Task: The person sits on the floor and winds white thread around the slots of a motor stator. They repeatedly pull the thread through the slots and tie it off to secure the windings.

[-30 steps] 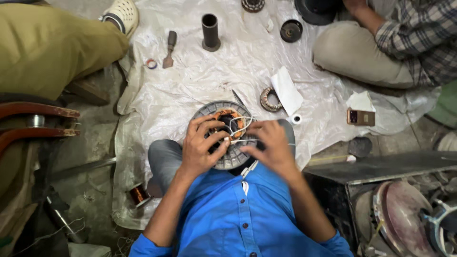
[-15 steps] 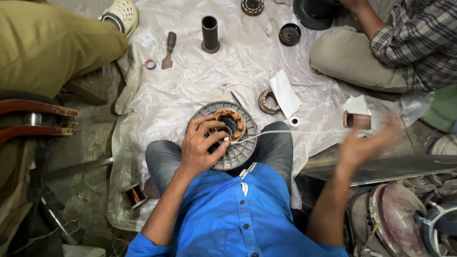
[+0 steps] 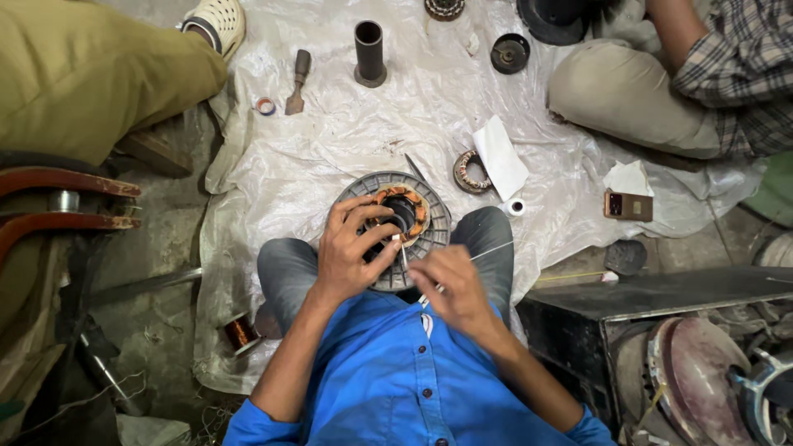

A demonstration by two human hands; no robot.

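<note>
Head view: right hand [image 3: 453, 285] has returned beside the stator [image 3: 395, 223].

Grey round stator [image 3: 395, 227] with copper windings, flat on the lap; thin white thread [image 3: 487, 251] taut.
</note>
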